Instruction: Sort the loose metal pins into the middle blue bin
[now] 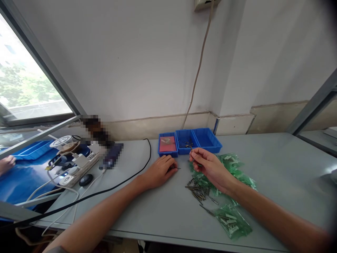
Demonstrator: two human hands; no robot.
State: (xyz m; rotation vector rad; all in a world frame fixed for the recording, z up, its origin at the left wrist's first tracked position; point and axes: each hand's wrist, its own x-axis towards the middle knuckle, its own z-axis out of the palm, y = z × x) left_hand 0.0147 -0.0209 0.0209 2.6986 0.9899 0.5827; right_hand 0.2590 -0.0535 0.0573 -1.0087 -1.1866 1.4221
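Observation:
My left hand [160, 170] rests palm down on the grey table [276, 165], its fingertips over a small metal pin [177, 168] lying flat. My right hand [207, 163] hovers just right of it with a thin metal pin [191, 150] pinched between thumb and fingers, tip pointing up towards the bins. Below the right hand lies a loose pile of metal pins [198, 189]. Three small blue bins stand in a row at the wall: the left bin [167, 144] has a red lining, the middle bin [185, 141] holds several pins, the right bin [207, 138] looks bare.
Green plastic bags [232, 220] of small parts lie under and beside my right forearm. A black cable [123, 179] crosses the table. A white power strip [79, 168] with plugs sits at the left edge. Another person's hand [6, 164] shows at far left over a blue surface.

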